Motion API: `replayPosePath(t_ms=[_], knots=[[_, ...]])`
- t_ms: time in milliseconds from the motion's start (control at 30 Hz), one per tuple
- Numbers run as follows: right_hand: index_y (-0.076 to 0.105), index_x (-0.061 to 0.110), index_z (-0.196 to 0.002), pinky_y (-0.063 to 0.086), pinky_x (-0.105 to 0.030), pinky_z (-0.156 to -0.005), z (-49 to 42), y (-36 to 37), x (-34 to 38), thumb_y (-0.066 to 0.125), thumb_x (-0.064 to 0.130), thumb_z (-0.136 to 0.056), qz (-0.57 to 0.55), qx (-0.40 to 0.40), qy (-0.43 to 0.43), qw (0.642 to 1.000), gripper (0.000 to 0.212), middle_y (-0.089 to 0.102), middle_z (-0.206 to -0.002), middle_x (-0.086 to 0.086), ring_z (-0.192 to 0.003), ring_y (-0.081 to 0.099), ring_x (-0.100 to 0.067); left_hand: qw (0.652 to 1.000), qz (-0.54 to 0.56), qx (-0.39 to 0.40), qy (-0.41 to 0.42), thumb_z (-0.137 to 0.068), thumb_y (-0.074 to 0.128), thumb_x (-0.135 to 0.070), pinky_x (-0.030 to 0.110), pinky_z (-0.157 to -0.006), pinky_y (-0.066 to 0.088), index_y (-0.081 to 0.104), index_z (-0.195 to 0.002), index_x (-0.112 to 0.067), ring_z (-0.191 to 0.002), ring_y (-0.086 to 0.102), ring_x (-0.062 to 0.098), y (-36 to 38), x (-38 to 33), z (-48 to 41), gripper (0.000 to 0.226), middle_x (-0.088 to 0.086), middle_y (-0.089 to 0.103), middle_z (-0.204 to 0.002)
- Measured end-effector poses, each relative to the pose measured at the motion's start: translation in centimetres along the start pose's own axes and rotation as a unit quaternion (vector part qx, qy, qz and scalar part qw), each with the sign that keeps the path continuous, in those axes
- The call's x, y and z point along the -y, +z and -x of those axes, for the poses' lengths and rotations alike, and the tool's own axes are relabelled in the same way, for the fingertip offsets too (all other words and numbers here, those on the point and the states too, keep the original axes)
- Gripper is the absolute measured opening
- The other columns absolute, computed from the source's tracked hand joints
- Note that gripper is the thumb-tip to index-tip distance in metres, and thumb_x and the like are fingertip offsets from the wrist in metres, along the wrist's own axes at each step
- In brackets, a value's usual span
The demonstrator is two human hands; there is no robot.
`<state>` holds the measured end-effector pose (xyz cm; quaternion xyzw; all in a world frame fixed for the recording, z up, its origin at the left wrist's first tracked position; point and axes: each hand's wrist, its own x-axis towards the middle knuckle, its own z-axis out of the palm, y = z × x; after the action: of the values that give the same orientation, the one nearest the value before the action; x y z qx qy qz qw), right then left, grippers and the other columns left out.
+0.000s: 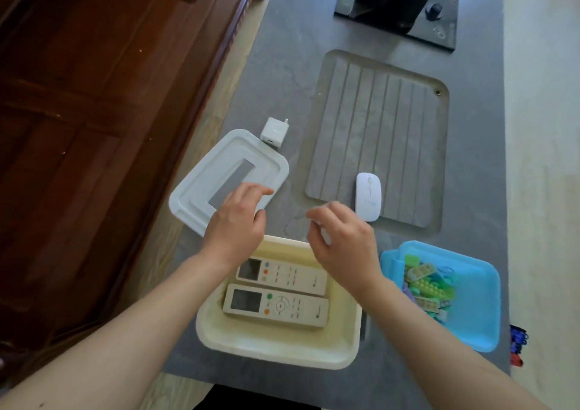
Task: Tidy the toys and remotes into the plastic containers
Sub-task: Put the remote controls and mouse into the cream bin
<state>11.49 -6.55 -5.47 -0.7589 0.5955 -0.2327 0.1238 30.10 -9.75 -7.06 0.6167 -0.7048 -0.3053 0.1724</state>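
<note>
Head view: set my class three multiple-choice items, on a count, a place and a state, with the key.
1. How many remotes lie in the cream container? A one; B two; C three.
2. Where are the toy bricks? A blue container; B cream container; C floor.
3. The white lid is: A shut on the cream container; B standing upright; C flat on the table.
Key: 1 B, two lie side by side; 2 A, they heap in the blue one; 3 C, it lies beside the open container.
</note>
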Motion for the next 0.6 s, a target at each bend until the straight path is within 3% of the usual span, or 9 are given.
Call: replayPosePath(t_ms=[67,167,233,400,600], knots=[[0.069,0.009,-0.094,0.049,-0.033,-0.059,-2.2,-0.6,-2.3,0.064,0.004,-0.079,0.010,-0.030,0.113,0.993,0.016,0.065,-0.088,-0.005,-0.074,0.061,-0.023,1.000,-0.002,0.014,0.020,-0.092,0.050,-0.009,0.028,-0.083,0.043,0.055,-0.123,-0.021,-0.112,0.051,0.016,0.6,-1.1,-1.5,0.034,-0.004,0.053,-0.126],[0.059,0.015,-0.121,0.047,-0.036,-0.078,-3.9,0.2,-6.6,0.058,0.011,-0.082,0.050,0.060,0.267,0.960,0.039,0.056,-0.121,-0.005,-0.104,0.056,-0.027,0.998,-0.014,0.048,0.041,-0.091,0.052,-0.010,0.031,-0.084,0.044,0.055,-0.125,-0.018,-0.112,0.051,0.019,1.9,-2.5,-3.9,0.035,-0.002,0.051,-0.127],[0.049,0.017,-0.131,0.045,-0.037,-0.082,-4.2,1.0,-9.0,0.056,0.014,-0.083,0.076,0.119,0.320,0.937,0.048,0.048,-0.131,-0.006,-0.111,0.050,-0.029,0.995,-0.034,0.081,0.043,-0.091,0.052,-0.012,0.034,-0.093,0.042,0.053,-0.130,-0.017,-0.118,0.048,0.020,2.8,-3.0,-5.4,0.039,-0.001,0.048,-0.131],[0.036,0.022,-0.140,0.044,-0.038,-0.081,-5.2,3.3,-13.0,0.059,0.018,-0.081,0.108,0.187,0.368,0.905,0.063,0.038,-0.138,-0.008,-0.117,0.041,-0.032,0.983,-0.078,0.162,0.048,-0.091,0.052,-0.018,0.037,-0.103,0.035,0.048,-0.134,-0.019,-0.125,0.042,0.022,5.5,-3.2,-8.4,0.044,0.001,0.043,-0.138],[0.034,0.024,-0.140,0.043,-0.038,-0.079,-5.7,4.8,-14.7,0.062,0.022,-0.078,0.118,0.186,0.377,0.900,0.068,0.036,-0.138,-0.010,-0.118,0.038,-0.033,0.977,-0.093,0.186,0.037,-0.091,0.052,-0.019,0.036,-0.102,0.035,0.048,-0.135,-0.019,-0.124,0.043,0.023,6.9,-2.1,-9.7,0.044,0.002,0.043,-0.137]])
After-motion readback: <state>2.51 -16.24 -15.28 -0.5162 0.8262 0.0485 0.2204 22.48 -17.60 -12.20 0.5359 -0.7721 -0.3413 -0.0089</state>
